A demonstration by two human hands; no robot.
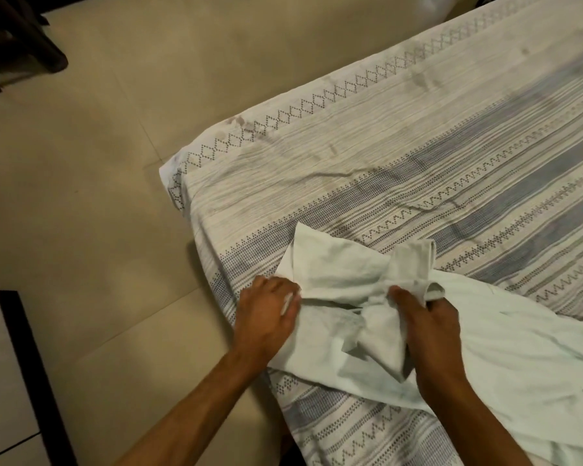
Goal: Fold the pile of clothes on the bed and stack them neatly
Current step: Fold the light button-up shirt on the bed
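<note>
Fingers (405, 299) of the right hand (428, 324) curl round a bunched ridge of the white garment (334, 274), with a rolled edge of cloth looped over the knuckles. The left hand (266, 314) lies at the garment's left edge, its fingers bent down onto the cloth and a fold of white showing between them; it seems to pinch that edge, though the grip itself is partly hidden.

Between the two hands the cloth is rumpled and gathered, with one flap lifted toward the far side. The rest of the garment spreads away to the right, flat in places and creased in others, and runs out of view at the lower right.

It lies on the near corner of the bed (418, 136), on a striped cover with zigzag bands, close to the mattress edge and above the tiled floor (98, 163).

By my reading, the step in hand is straightening this one piece before its first fold; no finished stack is in view. The next move calls for drawing the hands apart to pull the gathered middle taut, then laying the cloth flat so the edges can be matched.
</note>
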